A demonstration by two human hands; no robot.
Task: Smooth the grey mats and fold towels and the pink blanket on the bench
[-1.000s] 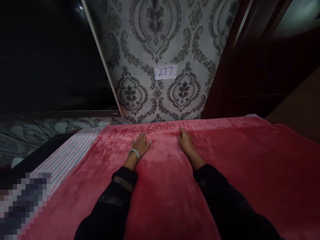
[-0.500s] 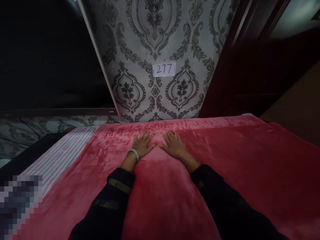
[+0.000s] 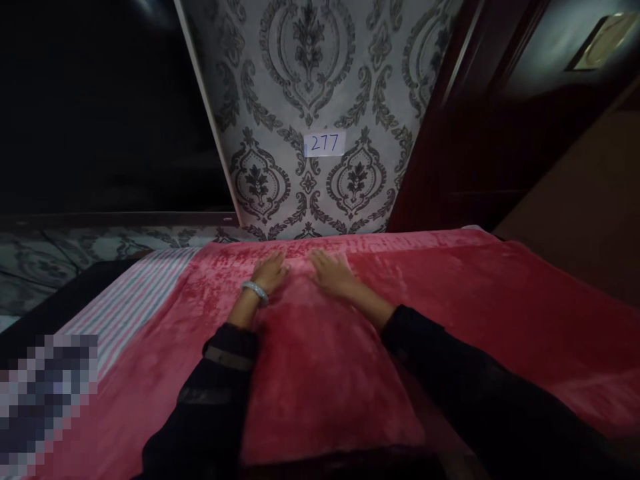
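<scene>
A plush red blanket (image 3: 465, 313) with pale pink patches is spread over a flat surface in front of me. My left hand (image 3: 270, 272), with a light bracelet (image 3: 255, 292) at the wrist, rests on its far part, fingers stretched out and somewhat blurred. Just to the right, my right hand (image 3: 331, 273) lies on the same cloth, palm down, fingers extended and blurred by motion. A narrow strip of blanket separates the two hands. Neither has any cloth pinched up. Left of the blanket, a striped sheet (image 3: 135, 293) shows.
Behind the blanket rises a patterned wall (image 3: 310, 87) bearing a paper label (image 3: 325, 143) marked 277. A large black screen (image 3: 100, 113) hangs at the left. At the right stands a dark red wooden door (image 3: 480, 127). A pixelated patch covers the lower left corner.
Both hands have slid slightly left and away from me over the blanket. The camera view has shifted, and the blanket's near edge now shows at the bottom.
</scene>
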